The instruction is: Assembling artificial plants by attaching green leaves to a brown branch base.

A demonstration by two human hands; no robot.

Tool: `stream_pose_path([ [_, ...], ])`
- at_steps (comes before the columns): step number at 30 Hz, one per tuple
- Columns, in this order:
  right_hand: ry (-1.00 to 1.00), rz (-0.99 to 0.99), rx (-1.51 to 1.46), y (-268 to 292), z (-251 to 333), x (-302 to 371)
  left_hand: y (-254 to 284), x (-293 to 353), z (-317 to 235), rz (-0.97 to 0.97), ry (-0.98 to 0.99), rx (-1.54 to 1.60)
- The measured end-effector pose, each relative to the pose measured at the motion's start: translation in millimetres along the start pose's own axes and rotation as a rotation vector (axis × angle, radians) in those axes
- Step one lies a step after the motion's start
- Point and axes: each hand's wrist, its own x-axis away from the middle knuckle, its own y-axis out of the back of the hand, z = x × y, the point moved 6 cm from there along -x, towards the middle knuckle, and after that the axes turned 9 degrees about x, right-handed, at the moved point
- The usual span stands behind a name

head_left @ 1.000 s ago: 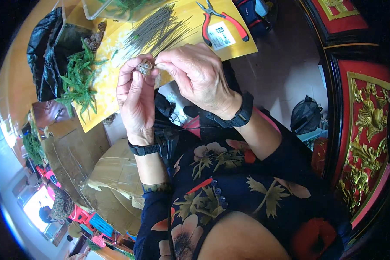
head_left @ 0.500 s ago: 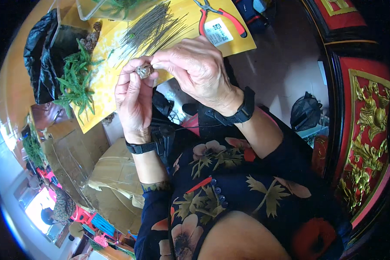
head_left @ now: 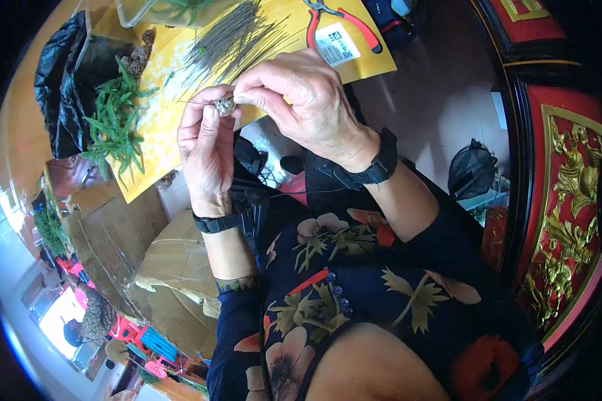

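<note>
My left hand [head_left: 206, 150] pinches a small brownish pine cone [head_left: 225, 105] between thumb and fingers. A thin dark wire [head_left: 192, 102] sticks out from it toward the left. On the cone's right side, the thumb and forefinger of my right hand [head_left: 308, 100] are pressed together, seemingly on the wire; the exact grip is too small to make out. Both hands are above the near edge of a yellow board [head_left: 155, 167]. Just beyond them a pile of thin dark wires [head_left: 231, 43] lies on the board.
Red-handled pliers [head_left: 358, 28] and a white label [head_left: 336, 45] are at the far right. Green sprigs [head_left: 117, 120], pine cones [head_left: 137, 60], a black plastic bag [head_left: 60, 87] and a clear container [head_left: 130, 15] sit left. Cardboard [head_left: 174, 267] stands lower left; a person [head_left: 95, 317] is farther off.
The right hand has shifted very slightly at the pine cone, and the cone appears turned a little between the fingers. Both hands keep their pinch.
</note>
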Motion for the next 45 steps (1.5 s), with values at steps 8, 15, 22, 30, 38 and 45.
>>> stream_pose_path([
  [8, -0.116, 0.05, -0.124, -2.2, -9.8, -1.1, -6.1, -2.7, -2.4, -0.028, -0.039, 0.02],
  [15, -0.159, 0.122, -0.231, -7.6, -11.0, 2.7, -9.4, -0.7, -2.4, 0.031, 0.052, 0.083],
  [22, -0.141, 0.094, -0.18, -7.0, -8.1, 2.9, -10.1, 0.2, -2.8, -0.012, -0.015, 0.042],
  [30, -0.138, 0.052, -0.201, -1.0, -7.9, -0.2, -16.2, -0.7, 1.2, -0.047, -0.007, 0.054],
  [38, -0.197, 0.046, -0.221, -0.2, -11.5, 2.3, -19.0, -2.2, 9.0, -0.018, 0.014, 0.02],
  [45, -0.358, 0.063, -0.396, -4.9, -18.0, 4.5, -23.3, -4.0, 2.1, -0.051, 0.042, 0.109],
])
